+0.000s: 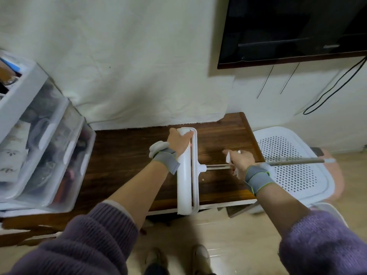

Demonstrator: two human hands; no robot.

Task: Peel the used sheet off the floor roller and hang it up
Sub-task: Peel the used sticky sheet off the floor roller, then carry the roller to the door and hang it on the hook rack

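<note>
Both hands steady the floor roller lying across the dark wooden table: the left hand curls over the drum's far end, seemingly to stop it turning, while the right hand grips the metal handle, pinching a white scrap, probably peeled sheet.

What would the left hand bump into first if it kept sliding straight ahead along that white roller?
Probably the wall. The left hand already grips the far end of the floor roller, pointing toward the wall beyond the wooden table; depth is unclear.
</note>
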